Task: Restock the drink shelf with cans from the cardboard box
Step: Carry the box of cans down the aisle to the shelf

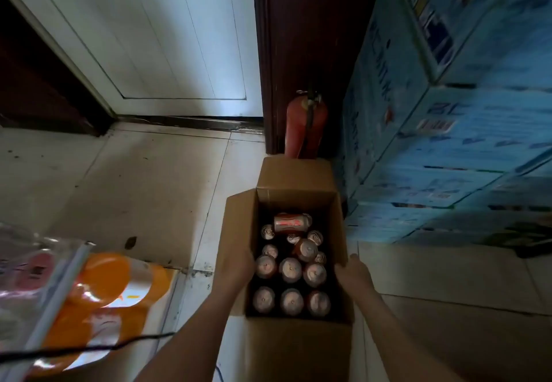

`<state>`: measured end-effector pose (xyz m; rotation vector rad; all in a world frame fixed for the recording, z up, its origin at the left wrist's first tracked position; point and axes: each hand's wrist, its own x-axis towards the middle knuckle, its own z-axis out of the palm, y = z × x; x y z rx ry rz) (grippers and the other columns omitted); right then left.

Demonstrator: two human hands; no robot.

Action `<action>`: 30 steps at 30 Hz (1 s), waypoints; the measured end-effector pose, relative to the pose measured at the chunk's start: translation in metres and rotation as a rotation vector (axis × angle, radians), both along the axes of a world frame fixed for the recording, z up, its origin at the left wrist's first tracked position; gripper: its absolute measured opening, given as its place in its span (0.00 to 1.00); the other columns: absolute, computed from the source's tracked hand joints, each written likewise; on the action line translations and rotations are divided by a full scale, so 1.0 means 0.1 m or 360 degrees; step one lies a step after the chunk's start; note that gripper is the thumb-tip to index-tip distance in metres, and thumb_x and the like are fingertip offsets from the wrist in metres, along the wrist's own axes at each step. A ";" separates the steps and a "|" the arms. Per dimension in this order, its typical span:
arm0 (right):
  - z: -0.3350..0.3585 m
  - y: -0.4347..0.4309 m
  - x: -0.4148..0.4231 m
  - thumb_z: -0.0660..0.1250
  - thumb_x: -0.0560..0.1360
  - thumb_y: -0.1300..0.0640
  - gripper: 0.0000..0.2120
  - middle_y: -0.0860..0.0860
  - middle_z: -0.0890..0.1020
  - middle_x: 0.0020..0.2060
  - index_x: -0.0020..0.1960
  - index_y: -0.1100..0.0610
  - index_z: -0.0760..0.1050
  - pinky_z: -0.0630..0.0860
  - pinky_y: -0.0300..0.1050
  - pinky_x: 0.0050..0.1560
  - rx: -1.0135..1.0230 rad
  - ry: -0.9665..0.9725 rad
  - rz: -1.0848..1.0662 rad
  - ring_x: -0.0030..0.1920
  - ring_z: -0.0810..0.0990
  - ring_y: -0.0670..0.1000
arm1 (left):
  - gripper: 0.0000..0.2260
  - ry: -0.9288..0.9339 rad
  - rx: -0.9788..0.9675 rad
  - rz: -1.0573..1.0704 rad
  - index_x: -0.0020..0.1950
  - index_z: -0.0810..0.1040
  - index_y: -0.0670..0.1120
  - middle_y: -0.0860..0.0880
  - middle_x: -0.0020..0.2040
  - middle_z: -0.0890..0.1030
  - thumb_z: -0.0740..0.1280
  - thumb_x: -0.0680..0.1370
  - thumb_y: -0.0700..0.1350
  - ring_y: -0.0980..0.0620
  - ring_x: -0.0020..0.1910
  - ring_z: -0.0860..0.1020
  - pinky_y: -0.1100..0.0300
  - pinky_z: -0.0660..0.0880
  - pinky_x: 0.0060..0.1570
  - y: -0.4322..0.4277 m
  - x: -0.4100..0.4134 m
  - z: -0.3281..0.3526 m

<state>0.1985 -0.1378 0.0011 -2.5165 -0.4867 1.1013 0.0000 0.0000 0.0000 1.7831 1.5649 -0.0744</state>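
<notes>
Cardboard box (298, 348) of cans (291, 270) — gripped between left hand (237, 265), right hand (354, 274)

Right hand (354, 271): fingers hidden at box (294, 172) wall. Cans (291, 269) between hands: labels blurred, probably red. Orange packs (119, 286) left of left hand (236, 265) cut by frame edge.

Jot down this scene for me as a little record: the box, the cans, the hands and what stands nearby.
container: open cardboard box, flaps folded out
cans: mostly upright, tops showing
sideways can: lies on top at the far end
left hand: holds the box's left wall
right hand: holds the box's right wall
behind box: red fire extinguisher
right side: stacked blue cartons
</notes>
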 end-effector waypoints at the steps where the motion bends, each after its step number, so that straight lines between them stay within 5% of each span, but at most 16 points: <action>1: -0.15 0.03 -0.01 0.61 0.78 0.58 0.20 0.63 0.74 0.62 0.67 0.65 0.64 0.71 0.47 0.55 0.0016 0.0002 -0.0015 0.61 0.74 0.62 | 0.14 -0.0052 0.0009 0.0088 0.62 0.72 0.54 0.45 0.62 0.77 0.56 0.80 0.56 0.47 0.58 0.76 0.53 0.72 0.60 0.03 0.00 -0.22; 5: -0.64 0.15 0.12 0.60 0.79 0.57 0.16 0.63 0.77 0.57 0.64 0.64 0.68 0.73 0.47 0.50 0.0019 -0.0089 -0.0081 0.56 0.77 0.62 | 0.18 0.0199 -0.0021 0.0161 0.65 0.71 0.38 0.39 0.62 0.77 0.59 0.81 0.50 0.41 0.60 0.75 0.55 0.71 0.56 0.11 0.14 -0.54; 11: -1.11 0.16 0.29 0.61 0.77 0.56 0.13 0.63 0.81 0.50 0.52 0.66 0.77 0.73 0.46 0.45 -0.0008 -0.0138 -0.0096 0.49 0.79 0.61 | 0.20 0.0269 -0.0045 0.0171 0.62 0.71 0.37 0.38 0.60 0.77 0.63 0.79 0.51 0.39 0.59 0.76 0.54 0.72 0.52 0.22 0.13 -0.95; 16: -1.20 0.11 0.30 0.61 0.76 0.61 0.12 0.59 0.76 0.38 0.33 0.57 0.67 0.69 0.44 0.39 0.0110 -0.0220 -0.0061 0.39 0.75 0.56 | 0.10 0.0161 -0.0008 0.0123 0.50 0.79 0.36 0.38 0.49 0.81 0.62 0.77 0.41 0.41 0.48 0.79 0.58 0.69 0.40 0.26 0.09 -1.10; 24: -1.18 -0.08 0.18 0.62 0.76 0.60 0.07 0.59 0.77 0.38 0.43 0.61 0.76 0.71 0.45 0.38 0.0158 -0.0231 -0.0046 0.40 0.78 0.59 | 0.09 0.0117 0.0096 0.0202 0.44 0.80 0.36 0.41 0.37 0.79 0.63 0.76 0.41 0.44 0.36 0.74 0.59 0.66 0.34 -0.02 -0.08 -1.02; 30: -1.13 -0.39 0.02 0.61 0.77 0.60 0.11 0.61 0.79 0.39 0.47 0.67 0.78 0.69 0.44 0.39 0.0103 -0.0170 -0.0030 0.41 0.78 0.59 | 0.11 0.0173 0.0050 0.0124 0.45 0.80 0.35 0.37 0.43 0.82 0.62 0.77 0.42 0.40 0.43 0.79 0.58 0.66 0.37 -0.37 -0.30 -1.01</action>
